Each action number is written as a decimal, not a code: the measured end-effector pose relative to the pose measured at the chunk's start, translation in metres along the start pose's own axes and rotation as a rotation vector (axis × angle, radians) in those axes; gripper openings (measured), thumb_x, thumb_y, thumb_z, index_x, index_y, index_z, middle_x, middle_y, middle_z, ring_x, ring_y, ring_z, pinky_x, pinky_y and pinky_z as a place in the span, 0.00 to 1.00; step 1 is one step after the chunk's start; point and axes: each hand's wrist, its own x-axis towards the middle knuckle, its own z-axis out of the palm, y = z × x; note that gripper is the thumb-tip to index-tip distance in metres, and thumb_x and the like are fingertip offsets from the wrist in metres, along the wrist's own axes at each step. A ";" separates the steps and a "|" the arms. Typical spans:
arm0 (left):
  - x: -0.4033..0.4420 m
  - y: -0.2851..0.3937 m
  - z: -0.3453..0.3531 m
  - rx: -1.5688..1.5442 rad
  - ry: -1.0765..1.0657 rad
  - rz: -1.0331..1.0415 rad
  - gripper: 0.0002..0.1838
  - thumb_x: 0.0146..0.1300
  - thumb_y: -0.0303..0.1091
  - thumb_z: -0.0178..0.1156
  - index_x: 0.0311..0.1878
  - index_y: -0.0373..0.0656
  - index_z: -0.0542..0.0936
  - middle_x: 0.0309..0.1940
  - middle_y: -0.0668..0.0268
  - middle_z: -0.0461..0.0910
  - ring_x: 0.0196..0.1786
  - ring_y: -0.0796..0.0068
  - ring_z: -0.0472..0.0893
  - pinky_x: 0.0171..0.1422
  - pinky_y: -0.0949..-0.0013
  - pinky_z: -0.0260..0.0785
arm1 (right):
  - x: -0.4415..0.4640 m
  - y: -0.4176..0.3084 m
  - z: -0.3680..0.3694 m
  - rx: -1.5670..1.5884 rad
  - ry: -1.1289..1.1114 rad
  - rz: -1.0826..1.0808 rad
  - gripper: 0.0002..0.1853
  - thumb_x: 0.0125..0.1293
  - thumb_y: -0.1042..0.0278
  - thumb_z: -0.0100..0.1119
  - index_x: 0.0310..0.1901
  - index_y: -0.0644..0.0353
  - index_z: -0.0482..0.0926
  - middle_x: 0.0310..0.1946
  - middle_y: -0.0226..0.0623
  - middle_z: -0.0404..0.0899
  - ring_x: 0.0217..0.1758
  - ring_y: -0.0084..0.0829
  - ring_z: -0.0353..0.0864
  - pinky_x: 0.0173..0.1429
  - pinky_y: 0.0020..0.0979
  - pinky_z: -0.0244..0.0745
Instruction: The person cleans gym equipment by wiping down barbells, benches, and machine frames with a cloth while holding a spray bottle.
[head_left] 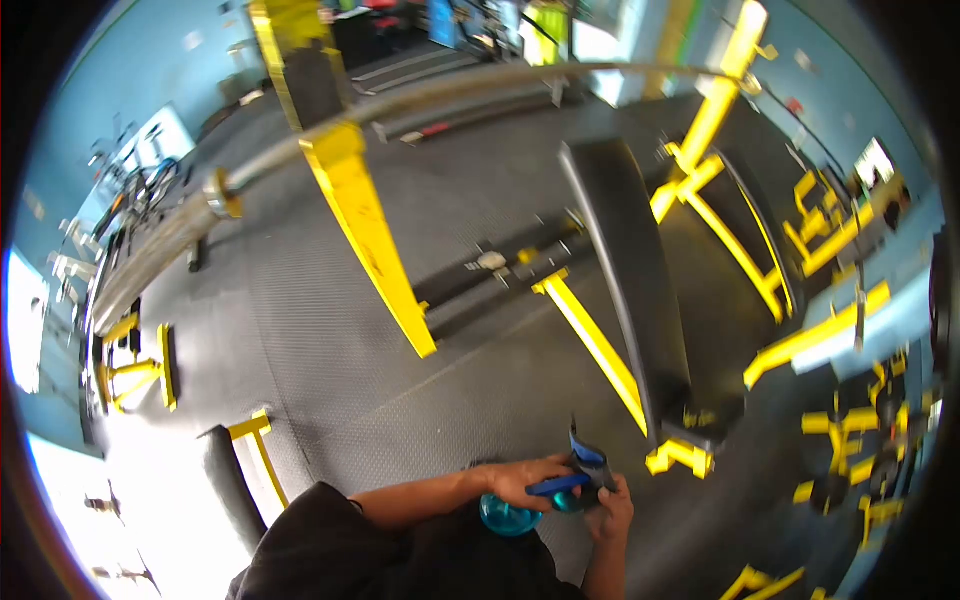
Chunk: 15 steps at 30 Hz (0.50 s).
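Note:
My left hand [528, 484] is closed over a translucent teal bottle [510, 517], held low in front of my body. A flat blue-and-black piece that looks like a strap [588, 456] sticks up between my two hands. Its bright blue part [558, 486] crosses the fingers of my left hand. My right hand [612, 507] pinches the strap's dark lower end, close to the bottle's teal end. Blur hides the finer detail of the strap and the fingertips.
Ahead stands a bench press with a black padded bench [630, 280], yellow uprights [365, 235] and a long barbell [450, 95] across them. Black rubber flooring [340, 400] lies around it. Another black-and-yellow bench [232, 485] is at my left; yellow machines [850, 435] stand at right.

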 end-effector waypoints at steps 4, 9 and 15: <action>-0.016 0.029 -0.025 0.131 0.401 0.081 0.29 0.51 0.32 0.62 0.59 0.36 0.71 0.50 0.53 0.69 0.57 0.53 0.70 0.62 0.56 0.64 | 0.072 -0.014 0.034 -0.433 0.007 -0.107 0.12 0.59 0.73 0.55 0.45 0.67 0.77 0.42 0.37 0.80 0.47 0.30 0.76 0.57 0.32 0.68; -0.045 0.047 -0.043 0.446 0.792 0.033 0.32 0.50 0.31 0.62 0.60 0.33 0.69 0.58 0.46 0.67 0.64 0.47 0.67 0.67 0.55 0.62 | 0.160 -0.014 0.077 -0.789 -0.215 -0.342 0.13 0.66 0.62 0.55 0.43 0.64 0.79 0.38 0.33 0.79 0.42 0.26 0.76 0.50 0.28 0.69; -0.076 0.103 -0.039 0.616 1.280 -0.127 0.34 0.50 0.30 0.62 0.62 0.33 0.67 0.67 0.45 0.62 0.72 0.46 0.59 0.74 0.50 0.56 | 0.218 0.025 0.126 -0.731 -0.551 0.388 0.21 0.70 0.54 0.52 0.54 0.63 0.72 0.45 0.38 0.79 0.47 0.33 0.79 0.51 0.37 0.73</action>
